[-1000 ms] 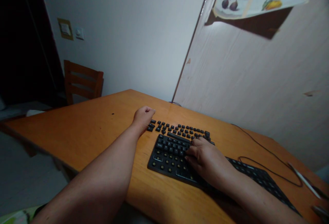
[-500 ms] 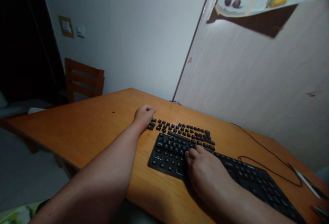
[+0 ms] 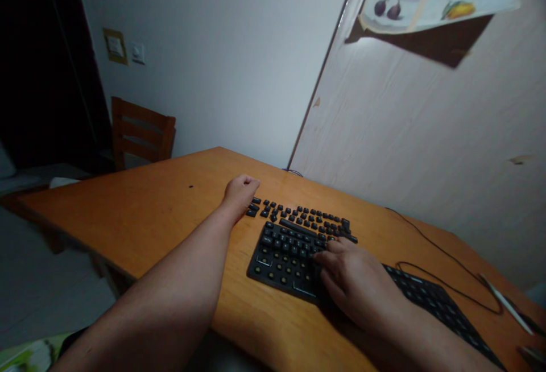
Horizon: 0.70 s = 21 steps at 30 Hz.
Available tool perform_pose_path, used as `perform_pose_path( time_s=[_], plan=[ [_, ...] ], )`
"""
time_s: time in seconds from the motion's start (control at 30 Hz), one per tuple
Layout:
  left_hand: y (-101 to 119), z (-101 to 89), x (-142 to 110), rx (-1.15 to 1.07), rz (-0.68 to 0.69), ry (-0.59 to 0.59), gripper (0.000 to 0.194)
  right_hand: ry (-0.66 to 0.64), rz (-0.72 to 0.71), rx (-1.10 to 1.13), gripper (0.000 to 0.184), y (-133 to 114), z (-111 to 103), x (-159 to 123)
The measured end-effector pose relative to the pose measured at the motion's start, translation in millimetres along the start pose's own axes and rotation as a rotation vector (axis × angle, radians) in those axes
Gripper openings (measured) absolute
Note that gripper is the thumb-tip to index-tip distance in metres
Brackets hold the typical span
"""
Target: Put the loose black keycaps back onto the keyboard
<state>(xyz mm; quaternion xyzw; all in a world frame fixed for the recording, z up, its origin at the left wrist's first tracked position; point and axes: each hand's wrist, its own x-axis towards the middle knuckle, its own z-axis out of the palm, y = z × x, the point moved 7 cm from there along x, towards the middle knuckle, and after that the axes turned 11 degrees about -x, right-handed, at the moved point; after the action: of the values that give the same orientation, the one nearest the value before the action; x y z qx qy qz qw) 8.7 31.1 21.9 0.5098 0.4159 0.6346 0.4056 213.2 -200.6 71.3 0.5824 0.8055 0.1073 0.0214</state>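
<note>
A black keyboard (image 3: 273, 289) lies on the wooden table, with caps on its far rows and bare key stems on its nearer rows at the left. My right hand (image 3: 352, 269) is over its middle, fingers bent and fingertips gathered at a keycap (image 3: 314, 256); the palm covers part of the board. My left hand (image 3: 239, 191) rests closed in a loose fist on the table, beside the left end of the loose black keycaps (image 3: 301, 217). Whatever may be inside that fist is hidden. Among the loose caps, a long space bar (image 3: 297, 227) lies just beyond the keyboard.
A black cable (image 3: 452, 292) loops over the table (image 3: 170, 213) on the right, near a thin white stick (image 3: 507, 304). One small dark piece (image 3: 190, 186) lies off to the left. A wooden chair (image 3: 143, 133) stands behind the table; a wall borders its far side.
My right hand has shifted slightly right and its fingers have changed their bend on the keyboard. My left fist stays in place. The view has tilted a little.
</note>
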Motion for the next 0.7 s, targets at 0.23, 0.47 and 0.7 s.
perform_pose_path(
  time_s=[0.23,0.47,0.7],
  plan=[
    [-2,-0.5,2,0.026,0.015,0.004,0.024,0.040,0.010,0.048,0.024,7,-9,2],
    [-3,-1.8,2,0.063,0.004,0.003,0.021,0.106,0.100,0.088,0.025,52,-20,34],
    [-1,-2.7,-1,0.042,-0.021,0.019,0.022,-0.018,0.205,0.026,0.024,92,0,110]
  ],
)
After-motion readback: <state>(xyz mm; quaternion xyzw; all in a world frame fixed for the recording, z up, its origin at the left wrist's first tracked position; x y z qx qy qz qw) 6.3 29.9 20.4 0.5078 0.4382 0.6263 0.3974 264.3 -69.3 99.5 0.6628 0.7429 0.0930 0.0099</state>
